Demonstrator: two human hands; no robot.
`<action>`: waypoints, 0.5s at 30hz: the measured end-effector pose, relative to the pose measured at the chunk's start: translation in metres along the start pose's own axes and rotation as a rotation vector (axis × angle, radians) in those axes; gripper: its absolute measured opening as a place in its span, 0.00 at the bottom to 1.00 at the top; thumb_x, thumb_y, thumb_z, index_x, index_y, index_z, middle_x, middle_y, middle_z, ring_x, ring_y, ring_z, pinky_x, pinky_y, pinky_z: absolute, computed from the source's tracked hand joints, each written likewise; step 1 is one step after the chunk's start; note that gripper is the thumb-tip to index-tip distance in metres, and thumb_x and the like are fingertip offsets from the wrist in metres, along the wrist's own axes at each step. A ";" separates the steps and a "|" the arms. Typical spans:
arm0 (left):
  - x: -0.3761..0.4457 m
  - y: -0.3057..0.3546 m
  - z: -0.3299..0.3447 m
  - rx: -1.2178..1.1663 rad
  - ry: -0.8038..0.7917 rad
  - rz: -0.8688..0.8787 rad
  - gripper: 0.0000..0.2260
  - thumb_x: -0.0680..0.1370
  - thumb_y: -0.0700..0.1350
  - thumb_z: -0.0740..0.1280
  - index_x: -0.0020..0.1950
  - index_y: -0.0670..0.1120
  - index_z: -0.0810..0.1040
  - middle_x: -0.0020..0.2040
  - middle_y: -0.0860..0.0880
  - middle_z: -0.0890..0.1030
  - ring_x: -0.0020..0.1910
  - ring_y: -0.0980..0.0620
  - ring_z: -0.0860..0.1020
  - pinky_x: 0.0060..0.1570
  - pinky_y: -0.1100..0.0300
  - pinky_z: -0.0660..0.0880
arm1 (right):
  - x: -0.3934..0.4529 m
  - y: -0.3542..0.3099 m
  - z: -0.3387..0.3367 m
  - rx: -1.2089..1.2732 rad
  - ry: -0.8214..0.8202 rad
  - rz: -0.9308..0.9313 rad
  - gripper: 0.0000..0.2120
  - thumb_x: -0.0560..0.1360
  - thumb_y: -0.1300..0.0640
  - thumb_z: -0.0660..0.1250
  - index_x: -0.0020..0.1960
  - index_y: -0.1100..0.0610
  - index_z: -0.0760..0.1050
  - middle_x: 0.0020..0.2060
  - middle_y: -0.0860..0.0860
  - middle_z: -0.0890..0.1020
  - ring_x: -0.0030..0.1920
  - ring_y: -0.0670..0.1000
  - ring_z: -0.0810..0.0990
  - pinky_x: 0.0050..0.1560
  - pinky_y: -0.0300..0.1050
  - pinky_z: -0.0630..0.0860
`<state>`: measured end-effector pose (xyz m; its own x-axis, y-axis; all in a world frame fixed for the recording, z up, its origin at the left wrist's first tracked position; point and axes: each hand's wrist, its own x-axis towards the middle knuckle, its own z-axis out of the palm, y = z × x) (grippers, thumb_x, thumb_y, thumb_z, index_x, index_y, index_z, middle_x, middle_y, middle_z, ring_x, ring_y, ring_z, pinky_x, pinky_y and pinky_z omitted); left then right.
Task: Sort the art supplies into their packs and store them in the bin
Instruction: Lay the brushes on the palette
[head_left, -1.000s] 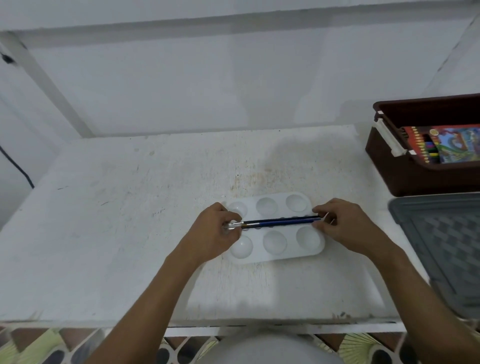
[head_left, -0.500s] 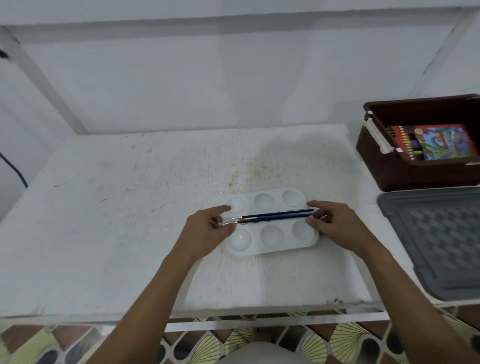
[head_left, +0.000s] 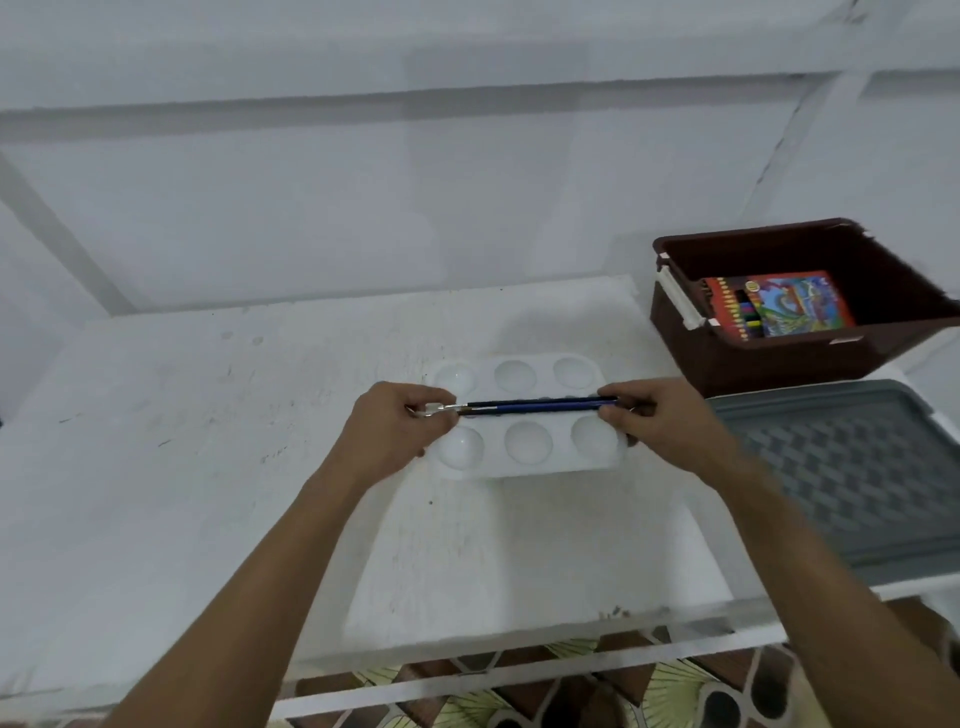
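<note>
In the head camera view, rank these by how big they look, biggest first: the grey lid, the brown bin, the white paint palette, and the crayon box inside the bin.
1. Grey patterned plastic lid, though cropped and nearest the camera.
2. Brown plastic bin, close to the lid in size, so this order is unsure.
3. White six-well paint palette.
4. Colourful crayon box.

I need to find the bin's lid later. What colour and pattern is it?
Grey, with a woven checker texture; the lid lies beside the brown bin, shown in the head view.
</note>
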<state>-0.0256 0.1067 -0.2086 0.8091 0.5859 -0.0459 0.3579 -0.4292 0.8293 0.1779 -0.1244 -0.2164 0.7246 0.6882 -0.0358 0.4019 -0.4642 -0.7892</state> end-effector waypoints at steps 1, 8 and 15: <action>0.010 0.017 0.000 0.003 0.002 0.025 0.06 0.72 0.50 0.73 0.48 0.55 0.84 0.33 0.55 0.80 0.27 0.57 0.78 0.31 0.67 0.74 | 0.004 -0.003 -0.018 0.000 0.015 -0.024 0.13 0.72 0.57 0.71 0.56 0.55 0.80 0.37 0.51 0.84 0.34 0.48 0.82 0.42 0.40 0.80; 0.101 0.147 0.050 -0.040 -0.068 0.104 0.08 0.70 0.48 0.74 0.49 0.51 0.85 0.33 0.51 0.81 0.30 0.54 0.78 0.36 0.61 0.80 | 0.046 0.009 -0.168 0.069 0.155 -0.067 0.12 0.72 0.58 0.72 0.55 0.55 0.81 0.44 0.54 0.84 0.39 0.47 0.81 0.43 0.36 0.80; 0.169 0.226 0.165 0.012 -0.107 0.116 0.08 0.70 0.46 0.74 0.49 0.50 0.84 0.39 0.49 0.81 0.29 0.53 0.79 0.35 0.61 0.78 | 0.085 0.079 -0.279 -0.186 0.112 0.002 0.13 0.73 0.57 0.71 0.57 0.56 0.80 0.39 0.50 0.83 0.31 0.46 0.81 0.36 0.32 0.74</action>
<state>0.2690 -0.0043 -0.1209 0.8900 0.4559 -0.0097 0.2641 -0.4981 0.8259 0.4281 -0.2584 -0.1108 0.7790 0.6258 0.0388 0.4892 -0.5679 -0.6620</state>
